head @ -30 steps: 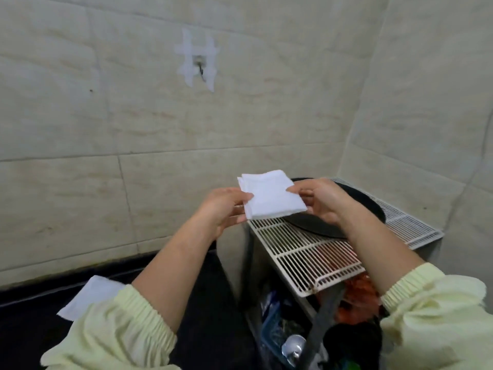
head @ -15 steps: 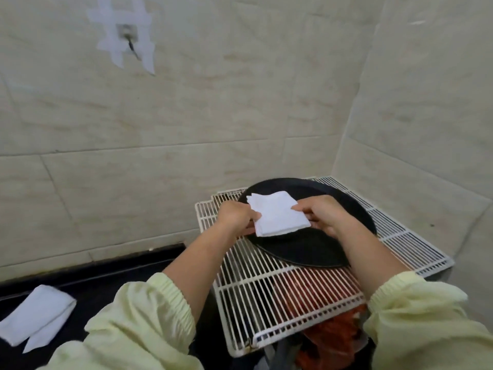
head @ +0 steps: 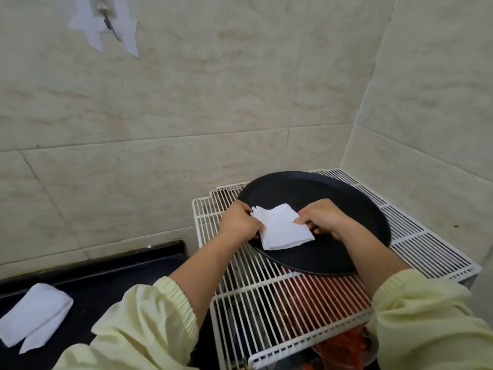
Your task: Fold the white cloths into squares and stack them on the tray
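In the grip we see the folded cloth (head: 284,229): soft white fabric, matt, its layered edges slightly fuzzy; under the grip the round tray (head: 333,193) is smooth and black with a dull sheen, plastic or metal we cannot tell; beneath that the wire rack (head: 266,303) is white-coated metal; far left of the grip a second cloth (head: 34,316) lies matt on the smooth black counter (head: 106,279); the wall tiles (head: 213,102) look smooth, faintly veined; our sleeves (head: 149,316) are matt cloth with ribbed cuffs.

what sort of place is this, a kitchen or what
Likely a kitchen or utility corner: tiled walls, a black counter along them, and a white wire rack carrying a black round tray, where the left hand and right hand hold a folded white cloth.
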The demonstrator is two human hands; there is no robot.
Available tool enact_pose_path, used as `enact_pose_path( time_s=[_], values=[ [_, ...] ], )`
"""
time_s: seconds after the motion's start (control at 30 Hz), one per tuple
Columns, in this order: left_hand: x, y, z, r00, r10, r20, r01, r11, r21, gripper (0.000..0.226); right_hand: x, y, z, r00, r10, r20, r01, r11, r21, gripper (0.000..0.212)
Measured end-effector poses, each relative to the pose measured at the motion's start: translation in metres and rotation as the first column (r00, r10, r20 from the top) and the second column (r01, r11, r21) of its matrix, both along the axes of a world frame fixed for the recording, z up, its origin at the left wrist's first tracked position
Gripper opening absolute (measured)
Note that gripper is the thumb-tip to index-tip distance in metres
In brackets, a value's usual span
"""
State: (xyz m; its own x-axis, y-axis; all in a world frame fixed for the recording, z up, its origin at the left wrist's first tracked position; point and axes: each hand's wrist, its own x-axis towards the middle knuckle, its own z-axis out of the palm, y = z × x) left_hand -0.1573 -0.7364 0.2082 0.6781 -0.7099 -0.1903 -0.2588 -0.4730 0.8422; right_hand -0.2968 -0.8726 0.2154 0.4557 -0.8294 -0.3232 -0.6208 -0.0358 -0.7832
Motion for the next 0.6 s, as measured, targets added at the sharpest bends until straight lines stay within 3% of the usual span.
enact_pose_path(
  time_s=[0.13,0.33,0.5,0.6],
  values=[
    [-0.003,0.002,-0.004,0.977,-0.079,0.2,0.068,0.996,0.059,0.045,0.002,0.0,-0.003,0.998,0.003,-0.064,-0.006,0.999,-0.044,0.013],
    [-0.003,0.007,-0.011,0.929,-0.159,0.333,0.123,0.984,0.127,0.042,0.002,0.003,-0.003,0.992,-0.004,-0.125,-0.004,0.998,-0.068,0.016],
    [-0.001,0.013,-0.015,0.942,-0.162,0.293,0.153,0.987,0.052,0.041,0.007,0.013,0.001,0.976,-0.028,-0.218,-0.021,0.976,-0.216,0.019],
    [0.004,0.024,-0.011,0.952,-0.108,0.287,0.127,0.991,-0.046,0.033,0.013,0.021,0.009,0.993,-0.069,-0.099,0.024,0.917,-0.399,0.017]
  ],
)
